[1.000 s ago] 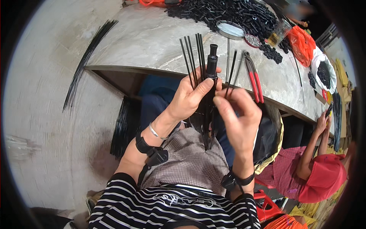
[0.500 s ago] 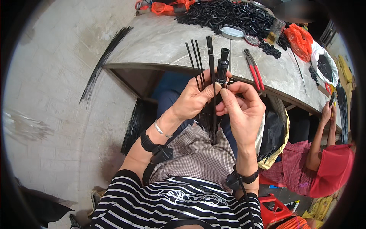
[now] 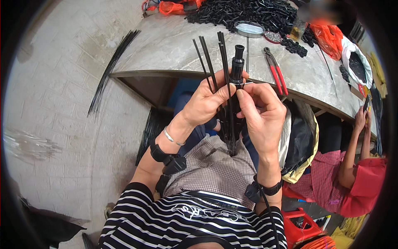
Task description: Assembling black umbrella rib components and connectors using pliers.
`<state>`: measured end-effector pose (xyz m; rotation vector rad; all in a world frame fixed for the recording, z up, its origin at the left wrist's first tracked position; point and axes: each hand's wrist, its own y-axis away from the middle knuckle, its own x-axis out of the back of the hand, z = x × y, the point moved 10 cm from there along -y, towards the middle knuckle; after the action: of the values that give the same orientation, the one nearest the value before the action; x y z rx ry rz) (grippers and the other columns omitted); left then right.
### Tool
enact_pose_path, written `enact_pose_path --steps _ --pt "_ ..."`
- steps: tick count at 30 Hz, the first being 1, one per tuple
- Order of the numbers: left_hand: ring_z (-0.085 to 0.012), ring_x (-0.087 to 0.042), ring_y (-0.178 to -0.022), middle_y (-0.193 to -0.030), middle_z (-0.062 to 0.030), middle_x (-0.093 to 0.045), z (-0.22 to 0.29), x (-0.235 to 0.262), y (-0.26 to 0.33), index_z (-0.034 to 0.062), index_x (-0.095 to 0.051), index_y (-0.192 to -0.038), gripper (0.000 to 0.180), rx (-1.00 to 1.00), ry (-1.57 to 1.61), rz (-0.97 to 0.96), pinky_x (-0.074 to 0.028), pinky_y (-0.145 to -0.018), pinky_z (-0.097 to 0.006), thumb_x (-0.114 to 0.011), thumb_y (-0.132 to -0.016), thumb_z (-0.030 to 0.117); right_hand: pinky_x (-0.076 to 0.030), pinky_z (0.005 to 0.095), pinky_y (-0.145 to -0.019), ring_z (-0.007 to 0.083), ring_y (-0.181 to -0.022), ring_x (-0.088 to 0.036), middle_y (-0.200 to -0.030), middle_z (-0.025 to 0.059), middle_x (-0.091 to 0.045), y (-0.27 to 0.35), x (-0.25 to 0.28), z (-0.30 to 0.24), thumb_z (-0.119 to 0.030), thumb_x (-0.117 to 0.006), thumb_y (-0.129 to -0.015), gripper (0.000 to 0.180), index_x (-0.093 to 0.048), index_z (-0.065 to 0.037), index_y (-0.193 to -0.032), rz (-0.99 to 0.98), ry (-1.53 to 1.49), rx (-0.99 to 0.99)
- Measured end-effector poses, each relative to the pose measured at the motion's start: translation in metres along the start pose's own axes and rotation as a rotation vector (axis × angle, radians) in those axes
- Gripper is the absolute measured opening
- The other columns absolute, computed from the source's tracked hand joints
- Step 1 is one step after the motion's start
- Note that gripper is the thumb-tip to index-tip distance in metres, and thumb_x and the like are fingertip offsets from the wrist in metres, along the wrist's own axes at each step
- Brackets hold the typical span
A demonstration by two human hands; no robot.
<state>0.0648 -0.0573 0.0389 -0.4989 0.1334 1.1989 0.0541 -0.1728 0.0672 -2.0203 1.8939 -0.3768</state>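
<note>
Big grey table (image 3: pixel 153 56), a heap of loose black parts (image 3: pixel 244 11) across its far side, and the piece out front looks only partway there!
Long black rods (image 3: pixel 224 58) run down in a bunch, gathered below the hands and splayed above; the left hand (image 3: pixel 207 101) is wrapped around them and the black tube (image 3: pixel 237 66), nearly upright before the table's near edge. In comes the right hand (image 3: pixel 265 107), thumb and fingers pinching, seemingly on a short pale wire (image 3: pixel 248 83) at the tube's base. Rods and tube brought together: done. The wire sticks out sideways, so that join seems unfinished; fingers hide what's fastened!
</note>
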Motion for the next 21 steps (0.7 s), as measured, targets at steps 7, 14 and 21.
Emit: enact_pose_path --steps 7,14,21 --pt "-0.0046 -0.054 -0.087 -0.098 0.0006 -0.059 0.004 0.006 -0.002 0.0026 -0.051 -0.124 0.031 -0.039 0.014 0.047 -0.046 -0.073 -0.019 -0.052 -0.096 0.018 -0.043 0.0187 -0.049 0.0048 -0.059 -0.054 -0.079 0.0040 -0.059 -0.007 -0.004 0.007 0.000 -0.067 -0.080 0.010 -0.064 0.005 -0.088 -0.011 -0.003 0.010" --pt "-0.0138 -0.058 -0.102 -0.115 -0.0066 -0.056 0.002 0.009 0.003 0.0007 -0.045 -0.128 0.040 -0.031 -0.080 0.020 -0.051 -0.088 -0.030 -0.053 -0.095 0.021 -0.043 0.0213 -0.047 0.0073 -0.054 -0.054 -0.075 0.0053 -0.060 -0.004 -0.007 -0.015 -0.002 -0.069 -0.075 0.010 -0.063 0.002 -0.083 0.049 0.268 0.172" --pt "-0.0073 -0.055 -0.095 -0.104 -0.0013 -0.060 0.013 0.004 0.009 -0.0003 -0.051 -0.123 0.030 -0.077 -0.043 0.031 -0.045 -0.087 -0.024 -0.051 -0.097 0.014 -0.047 0.0249 -0.048 0.0117 -0.052 -0.056 -0.074 0.0064 -0.059 0.005 -0.015 -0.036 -0.001 -0.069 -0.073 0.010 -0.062 0.001 -0.081 0.095 0.431 0.317"
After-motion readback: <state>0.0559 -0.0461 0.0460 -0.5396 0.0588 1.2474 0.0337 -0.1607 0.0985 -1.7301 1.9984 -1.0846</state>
